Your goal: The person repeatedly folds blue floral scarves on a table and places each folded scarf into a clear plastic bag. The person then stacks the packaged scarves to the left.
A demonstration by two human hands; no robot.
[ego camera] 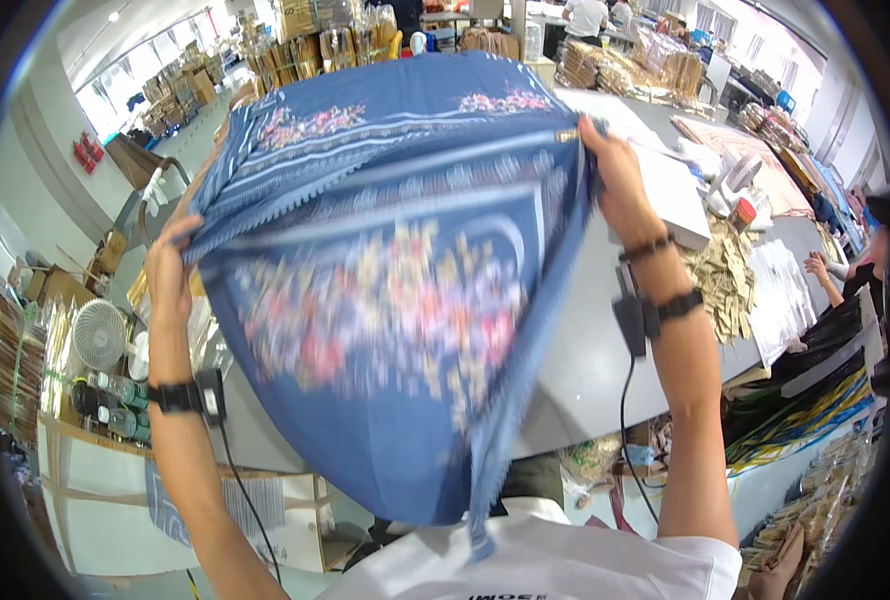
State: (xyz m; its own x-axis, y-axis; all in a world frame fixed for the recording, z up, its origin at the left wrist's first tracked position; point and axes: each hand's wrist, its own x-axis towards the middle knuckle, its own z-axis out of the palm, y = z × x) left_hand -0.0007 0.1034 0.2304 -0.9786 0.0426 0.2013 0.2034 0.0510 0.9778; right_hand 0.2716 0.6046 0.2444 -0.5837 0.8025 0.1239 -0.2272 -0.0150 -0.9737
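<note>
A blue floral scarf with a fringed edge hangs spread between my two hands, its lower part sagging over the table's near edge towards my body. My left hand pinches its left edge. At the upper right, my right hand grips a corner near a small sewn label. Behind the raised part, more blue floral fabric lies across the table; whether it is the same piece I cannot tell. The hanging flower pattern is blurred.
The grey table carries a pile of beige tags, clear plastic bags, a white box and a small white fan. Another fan and bottles stand at left. A co-worker's hand shows at right.
</note>
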